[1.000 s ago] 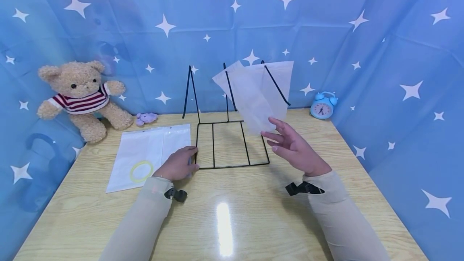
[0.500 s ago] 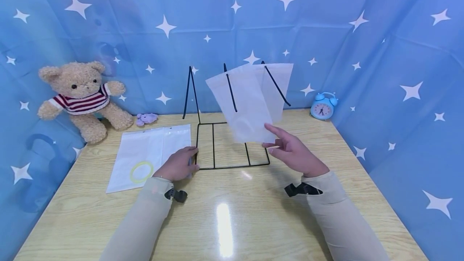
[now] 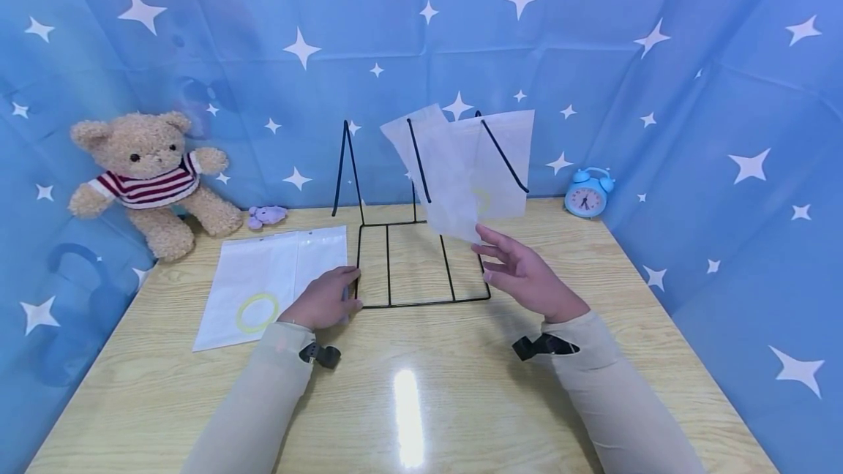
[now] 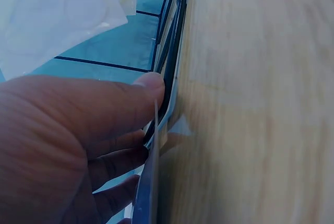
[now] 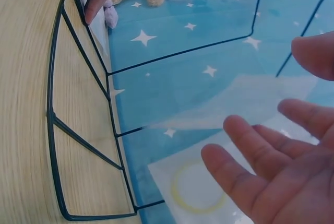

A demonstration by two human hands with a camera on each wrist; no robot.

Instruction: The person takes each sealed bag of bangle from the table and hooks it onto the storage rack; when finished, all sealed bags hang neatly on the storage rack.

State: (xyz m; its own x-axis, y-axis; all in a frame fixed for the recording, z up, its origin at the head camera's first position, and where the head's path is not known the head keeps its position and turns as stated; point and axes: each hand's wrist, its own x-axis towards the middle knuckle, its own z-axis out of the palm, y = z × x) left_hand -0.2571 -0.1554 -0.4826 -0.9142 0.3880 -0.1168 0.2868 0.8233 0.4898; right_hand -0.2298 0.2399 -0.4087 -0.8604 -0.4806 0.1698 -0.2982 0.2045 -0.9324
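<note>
A black wire rack (image 3: 387, 269) with upright slanted prongs stands on the table. My left hand (image 3: 320, 297) holds the left side of its base; in the left wrist view the thumb (image 4: 148, 85) and fingers grip the wire. A translucent plastic bag (image 3: 448, 181) hangs tilted on the middle prong. Another bag (image 3: 514, 159) hangs on the right prong, with a yellow ring (image 3: 482, 201) showing at it. My right hand (image 3: 527, 276) has its fingers spread loosely, fingertips at the lower corner of the tilted bag; whether they touch is unclear.
White bags (image 3: 263, 262) lie on the table at left, with a yellow ring (image 3: 257, 312) on or in one. Behind are a teddy bear (image 3: 150, 167), a small purple toy (image 3: 266, 216) and a blue alarm clock (image 3: 586, 198). A starred blue curtain (image 3: 369, 13) backs the table.
The bag on the middle prong swung to hang straighter and lower, then back to a tilt with its bottom raised. My right hand shifted slightly left. The left hand stayed put.
</note>
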